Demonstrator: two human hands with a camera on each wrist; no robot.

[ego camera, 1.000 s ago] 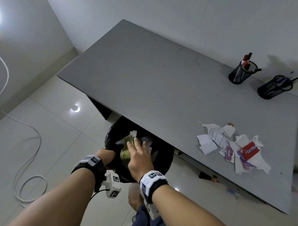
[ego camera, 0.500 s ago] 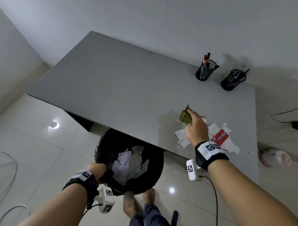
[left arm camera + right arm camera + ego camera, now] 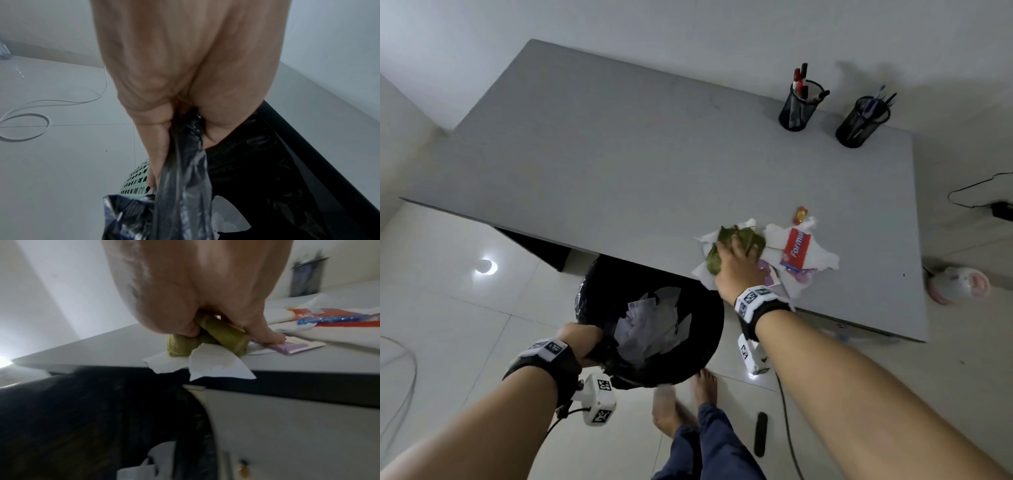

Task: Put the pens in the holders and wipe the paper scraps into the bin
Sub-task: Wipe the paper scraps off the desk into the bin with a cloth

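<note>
My right hand (image 3: 736,255) grips a crumpled olive-green cloth (image 3: 722,246) (image 3: 224,340) and presses it on the paper scraps (image 3: 811,255) (image 3: 218,365) at the grey table's (image 3: 619,154) front edge. White scraps hang over the edge above the bin. A red printed scrap (image 3: 793,248) lies to the right of the hand. My left hand (image 3: 582,341) (image 3: 164,146) grips the rim and black liner of the bin (image 3: 654,318) (image 3: 257,170), held below the table edge with white scraps inside. Two black mesh holders (image 3: 798,108) (image 3: 861,123) with pens stand at the far right of the table.
A small orange wrapper (image 3: 800,214) lies just beyond the scraps. White cable (image 3: 26,123) coils on the tiled floor at left; a black cable and adapter (image 3: 1000,207) lie at right. A pink-white object (image 3: 962,284) sits on the floor by the table's right end. My bare feet (image 3: 705,387) stand below the bin.
My right hand left the bin with the green cloth, swung right and came down onto the scrap pile at the table edge. The left hand kept holding the bin.
</note>
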